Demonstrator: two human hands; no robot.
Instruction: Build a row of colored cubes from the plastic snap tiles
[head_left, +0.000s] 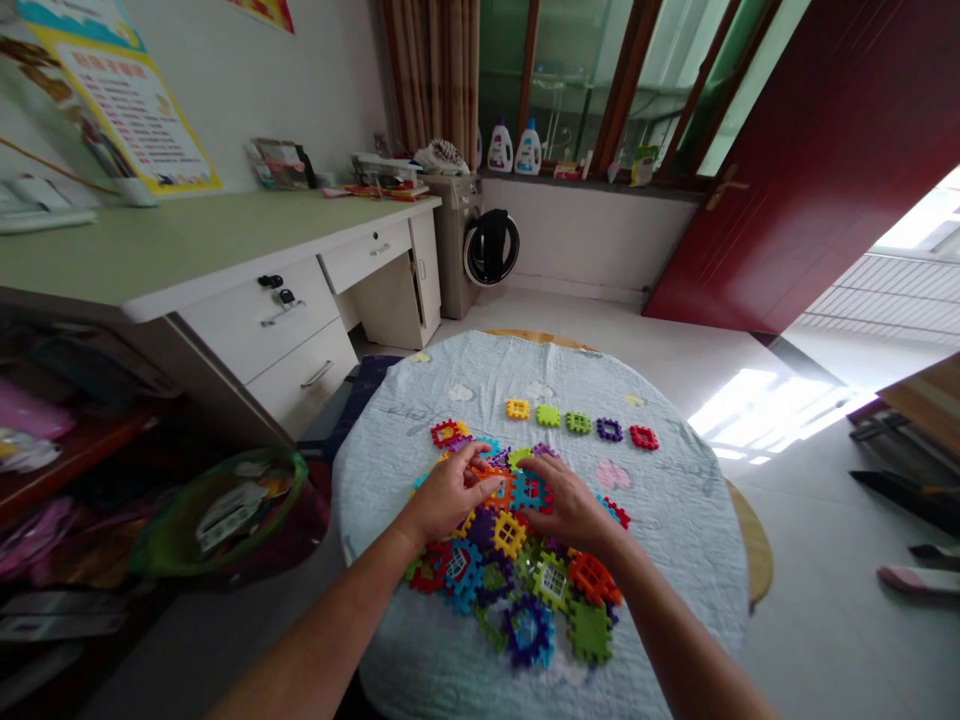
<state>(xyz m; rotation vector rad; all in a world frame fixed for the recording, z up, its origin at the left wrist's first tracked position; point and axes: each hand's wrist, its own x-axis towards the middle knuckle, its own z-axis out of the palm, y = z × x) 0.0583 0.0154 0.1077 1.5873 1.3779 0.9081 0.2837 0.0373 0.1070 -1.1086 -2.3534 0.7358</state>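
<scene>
Over a heap of toothed plastic tiles (551,580) on crinkled pale-blue cloth (675,540), the left hand (448,488) curls beside an orange window-square (509,491), the right hand (570,502) arches round a blue window-square (531,491) — whether either grips, I can't tell.

Bottles (529,152) are set on the sill (585,186); the window (574,85) is flanked by a curtain (439,80); a poster (135,115) is fixed to the wall (232,95); a bin (306,530) is lined with a green bag (165,548).
</scene>
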